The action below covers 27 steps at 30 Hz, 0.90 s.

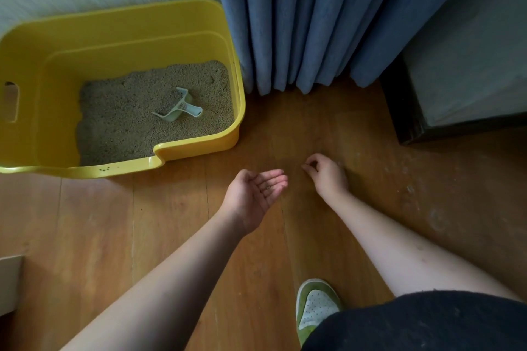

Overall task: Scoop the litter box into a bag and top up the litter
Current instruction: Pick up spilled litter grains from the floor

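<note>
My right fingers (309,165) pinch together at the wooden floor (171,222); anything held is too small to see. My left hand (256,191) lies cupped, palm up, carrying tiny specks. The yellow litter box (199,17), scoop (179,110) lying in it, sits left.

Dim, soft light; blurred, warped frame edges

A yellow litter box (199,23) holding litter (122,122) and a pale scoop (179,110) is seen on the wooden floor (285,122). The left hand (256,194) is held palm up, cupped; the right hand (328,175) is pinched at the floor beside blue curtains (313,23).
</note>
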### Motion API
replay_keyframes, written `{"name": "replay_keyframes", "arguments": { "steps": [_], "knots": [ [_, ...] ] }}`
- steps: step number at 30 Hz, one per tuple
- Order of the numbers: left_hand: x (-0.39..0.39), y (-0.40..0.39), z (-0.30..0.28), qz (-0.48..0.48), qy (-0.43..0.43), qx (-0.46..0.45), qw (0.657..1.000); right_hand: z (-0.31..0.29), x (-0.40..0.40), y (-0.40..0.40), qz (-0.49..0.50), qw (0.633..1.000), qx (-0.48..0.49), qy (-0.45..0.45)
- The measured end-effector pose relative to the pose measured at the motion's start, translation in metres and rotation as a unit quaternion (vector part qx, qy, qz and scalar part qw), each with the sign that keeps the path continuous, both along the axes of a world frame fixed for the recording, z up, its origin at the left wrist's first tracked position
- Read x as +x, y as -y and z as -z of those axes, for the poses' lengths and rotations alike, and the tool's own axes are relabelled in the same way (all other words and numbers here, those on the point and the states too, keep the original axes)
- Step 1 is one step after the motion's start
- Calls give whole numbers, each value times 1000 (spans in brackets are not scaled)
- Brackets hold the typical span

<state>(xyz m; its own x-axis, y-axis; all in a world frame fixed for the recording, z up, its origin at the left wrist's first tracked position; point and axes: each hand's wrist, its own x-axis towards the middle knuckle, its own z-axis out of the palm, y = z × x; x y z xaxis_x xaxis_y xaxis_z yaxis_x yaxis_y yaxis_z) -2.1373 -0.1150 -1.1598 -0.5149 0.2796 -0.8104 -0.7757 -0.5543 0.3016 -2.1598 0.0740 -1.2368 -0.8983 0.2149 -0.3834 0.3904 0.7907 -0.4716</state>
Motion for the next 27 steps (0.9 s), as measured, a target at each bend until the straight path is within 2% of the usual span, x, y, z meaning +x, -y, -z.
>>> {"name": "replay_keyframes", "arguments": {
  "steps": [4, 7, 9, 11, 15, 17, 21, 27],
  "knots": [
    [-1, -3, 6, 3, 17, -23, 1000, -32, 8, 8, 14, 992, -121, -37],
    [-1, -8, 9, -4, 24, -31, 999, -64, 26, 29, -45, 972, -221, -67],
    [1, -12, 9, -11, 28, -35, 999, -73, 37, 36, -78, 965, -233, -92],
    [1, -15, 9, -14, 29, -26, 999, -71, 39, 32, -62, 969, -220, -90],
    [4, -15, 10, -13, 40, -24, 999, -48, 30, -1, 102, 980, -145, -91],
    [5, -13, 8, -11, 42, -26, 999, -33, 22, -17, 152, 978, -125, -72],
    [7, -9, 8, -13, 42, -30, 999, -16, 10, -25, 101, 993, -52, -34],
    [9, -3, 6, -15, 44, -37, 998, 0, -1, -18, 88, 996, -29, -3]
  ]
}}
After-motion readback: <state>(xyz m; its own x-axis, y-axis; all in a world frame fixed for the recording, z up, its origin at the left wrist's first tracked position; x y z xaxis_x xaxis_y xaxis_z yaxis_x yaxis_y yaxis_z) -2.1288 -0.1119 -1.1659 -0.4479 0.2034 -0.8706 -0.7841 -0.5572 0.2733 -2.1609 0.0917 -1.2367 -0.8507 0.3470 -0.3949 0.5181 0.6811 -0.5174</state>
